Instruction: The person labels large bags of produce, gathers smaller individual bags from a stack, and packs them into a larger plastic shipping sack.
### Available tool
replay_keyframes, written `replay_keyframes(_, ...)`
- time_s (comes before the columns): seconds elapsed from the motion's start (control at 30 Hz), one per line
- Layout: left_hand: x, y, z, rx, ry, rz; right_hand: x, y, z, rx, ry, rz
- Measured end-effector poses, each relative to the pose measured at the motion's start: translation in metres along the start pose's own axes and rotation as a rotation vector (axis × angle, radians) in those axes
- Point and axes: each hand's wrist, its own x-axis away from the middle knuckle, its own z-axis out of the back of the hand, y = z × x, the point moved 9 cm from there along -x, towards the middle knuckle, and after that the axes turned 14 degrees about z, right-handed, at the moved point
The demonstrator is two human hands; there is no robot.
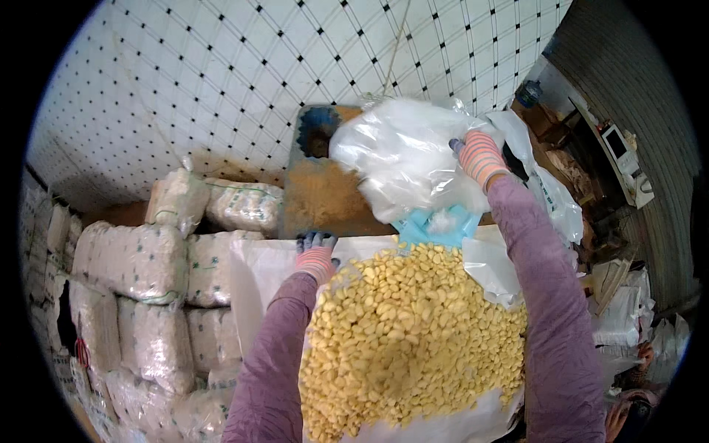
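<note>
A gloved right hand, my right hand (481, 158), grips the right side of a large, crumpled clear plastic bag (410, 149). What the bag holds cannot be made out. My left hand (317, 259), also in a striped glove with dark fingertips, rests fingers forward on the far edge of a white sheet (263, 260). It holds nothing that I can see. Between my arms a broad heap of pale yellow kernels (410, 326) lies on the sheet. At the heap's far edge are a light-blue plastic bag (460, 224) and a white plastic piece (490, 268).
Beyond the sheet stands a stained blue-grey surface (327, 194) with a jagged opening. Wrapped packs (133, 263) are stacked on the left, with red-handled scissors (82, 351) nearby. A white scale-like device (620, 147) sits on a right-hand shelf. Another person's hand (645, 354) shows lower right.
</note>
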Motion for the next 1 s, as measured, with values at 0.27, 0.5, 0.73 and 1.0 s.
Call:
replay_keyframes(0.27, 0.134, -0.034, 0.081, 0.839, 0.114, -0.203, 0.098, -0.129, 0.229, -0.222, 0.484, 0.171)
replay_keyframes(0.5, 0.236, -0.069, 0.135, 2.044, -0.405, -0.146, 0.277, -0.350, 0.048, -0.706, -0.005, 0.944)
replay_keyframes(0.73, 0.383, -0.397, 0.087, 1.915, 0.462, 0.123, 0.169, -0.187, -0.019, -0.684, 0.066, 0.255)
replay_keyframes(1.0, 0.624, -0.504, 0.025, 1.274, 0.677, 1.134, 0.099, -0.125, -0.131, -0.315, -0.025, -0.315)
